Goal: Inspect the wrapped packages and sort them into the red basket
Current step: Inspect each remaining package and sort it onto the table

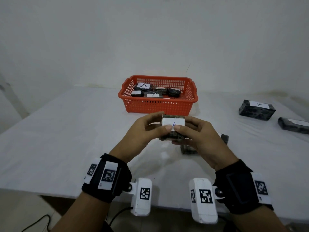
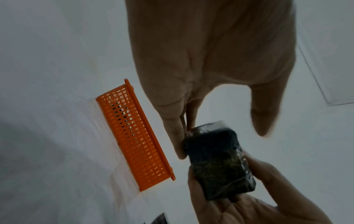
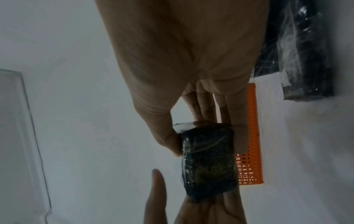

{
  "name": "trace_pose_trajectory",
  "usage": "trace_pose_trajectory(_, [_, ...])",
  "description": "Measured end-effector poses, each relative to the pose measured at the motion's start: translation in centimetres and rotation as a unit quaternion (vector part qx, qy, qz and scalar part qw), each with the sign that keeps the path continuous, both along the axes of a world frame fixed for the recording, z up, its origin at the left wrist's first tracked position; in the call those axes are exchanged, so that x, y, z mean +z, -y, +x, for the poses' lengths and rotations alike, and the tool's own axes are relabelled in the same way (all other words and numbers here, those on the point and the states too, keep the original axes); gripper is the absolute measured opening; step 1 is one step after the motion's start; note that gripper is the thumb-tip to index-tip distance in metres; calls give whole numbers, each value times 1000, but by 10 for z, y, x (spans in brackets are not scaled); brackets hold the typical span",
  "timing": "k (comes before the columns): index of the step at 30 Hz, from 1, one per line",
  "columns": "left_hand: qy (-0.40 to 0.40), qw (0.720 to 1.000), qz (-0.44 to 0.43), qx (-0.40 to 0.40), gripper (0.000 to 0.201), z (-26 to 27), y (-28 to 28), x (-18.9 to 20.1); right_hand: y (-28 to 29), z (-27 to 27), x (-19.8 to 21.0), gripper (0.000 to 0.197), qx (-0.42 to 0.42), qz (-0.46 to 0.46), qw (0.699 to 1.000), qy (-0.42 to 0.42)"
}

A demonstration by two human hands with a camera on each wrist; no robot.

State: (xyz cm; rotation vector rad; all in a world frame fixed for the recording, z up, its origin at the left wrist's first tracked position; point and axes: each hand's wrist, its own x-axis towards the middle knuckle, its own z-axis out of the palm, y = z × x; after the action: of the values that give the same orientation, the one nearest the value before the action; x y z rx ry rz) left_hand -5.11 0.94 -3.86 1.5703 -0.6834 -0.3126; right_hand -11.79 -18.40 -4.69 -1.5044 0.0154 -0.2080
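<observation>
Both hands are up over the white table [image 1: 66, 139], and between them sits a small wrapped package [image 1: 173, 129], held just in front of the red basket [image 1: 158, 96]. It's a dark, mottled block under glossy clear film, with a white label on top carrying a handwritten blue "A". The left hand [image 1: 147, 131] curls round the package's left end, thumb tip on the label's lower edge; the right hand [image 1: 195, 136] clamps the right end, thumb meeting the left one on that same label.

Inside the basket lie several dark wrapped packs [image 1: 157, 91], two showing "A" labels. Well to the right of the basket, a larger dark package marked "B" [image 1: 257, 109] sits on the table, and another dark pack [image 1: 294, 125] lies beyond it near the frame's edge. Just under the right hand, nearer than the basket, one more dark parcel [image 1: 222, 138] peeks out.

Now the left wrist camera gives the underside: no label here, only crinkled film over the dark package [image 2: 218, 162], left fingers [image 2: 176, 136] pressed to one end, the right hand [image 2: 249, 197] cupping it, the basket's [image 2: 134, 133] slotted wall beside them. The right wrist view shows the package [image 3: 208, 160] the same way, right thumb and fingers pinching its end, the basket [image 3: 249, 136] behind, and a film-wrapped pack [image 3: 302, 50] above the basket that the left wrist view misses.
</observation>
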Motion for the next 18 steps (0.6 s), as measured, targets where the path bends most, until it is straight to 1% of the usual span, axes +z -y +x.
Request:
trace_pose_trajectory(2, [12,1000,-1,26,35,1,1,-1,-1,-1,-1,31,3,-4,1000,-1])
trace_pose_trajectory(3, [16,999,-1,41,34,1,1,-2,-2,-1,-1,30,3,-2,1000,-4])
trace_pose_trajectory(6, [24,997,10,66,35,2,2,-6,-4,0,-1,27,-14,-2,1000,-12])
trace_pose_trajectory(10, [-9,998,-3,59,38,-2,2,-8,-3,-1,-1,28,-21,-5,1000,-2])
trace_pose_trajectory(12, [-14,999,-11,51,41,-2,1,-7,-3,-2,-3,33,-11,0,1000,5])
trace_pose_trajectory(14, [-9,999,-14,48,42,-1,0,-7,-3,-3,-4,42,-3,-10,1000,14])
trace_pose_trajectory(18, [-14,999,-13,38,40,-3,2,-4,0,-4,-3,41,-13,-26,999,31])
